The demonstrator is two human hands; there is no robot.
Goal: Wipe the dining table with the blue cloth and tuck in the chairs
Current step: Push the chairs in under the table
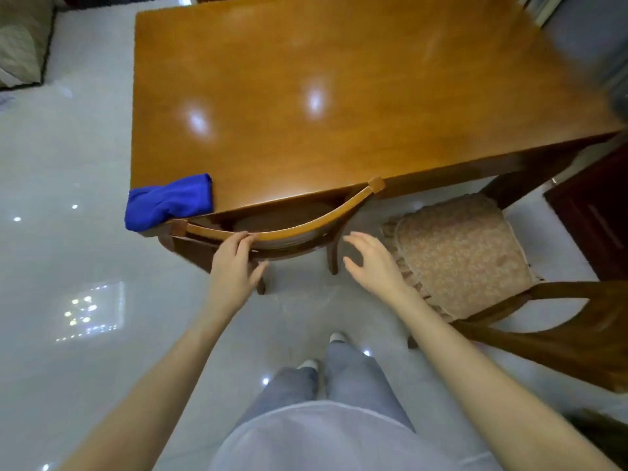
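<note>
At the far left, the blue cloth lies bunched on the near corner of the bench, part of it drooping over the edge. It looks soft and light, easy to gather in one hand from the bunched middle, and it would likely slide freely on the glossy wood.

The left hand is released, its fingertips resting on the curved top rail of the tucked chair and the thumb spread below, gripping nothing. That chair sits with its seat under the bench and its rail close to the edge, so it seems to be done.

The right hand hangs open in the air just beside that chair's rear leg, touching nothing.

To the right stands the pulled-out chair, its cushioned seat clear of the bench and turned at an angle. It looks like solid wood, stiff and fairly heavy. The sound place to hold it is the backrest, with both hands near its ends. On the smooth tile floor it should slide, though it may skew if pushed from one side.
</note>
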